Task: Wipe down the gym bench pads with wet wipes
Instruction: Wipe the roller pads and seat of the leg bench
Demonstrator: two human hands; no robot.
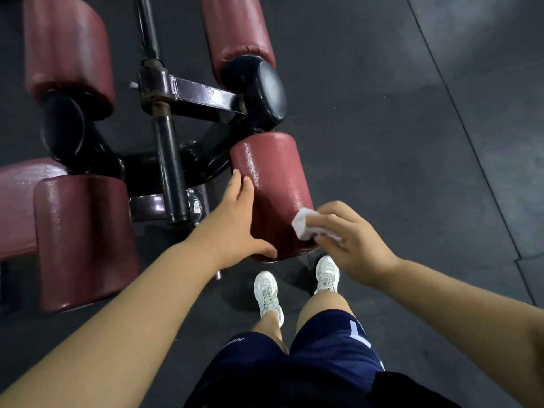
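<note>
While tight round 1 of 4 pads, left grip; right grip (likewise) round 1 wipe.

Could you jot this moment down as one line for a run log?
step: wiping roller pad | left hand: holds pad's left side | right hand: pinches wet wipe at pad's near right edge

Dark rubber floor tiles, diagonal seams between them; pale light sheen upper right.
</note>
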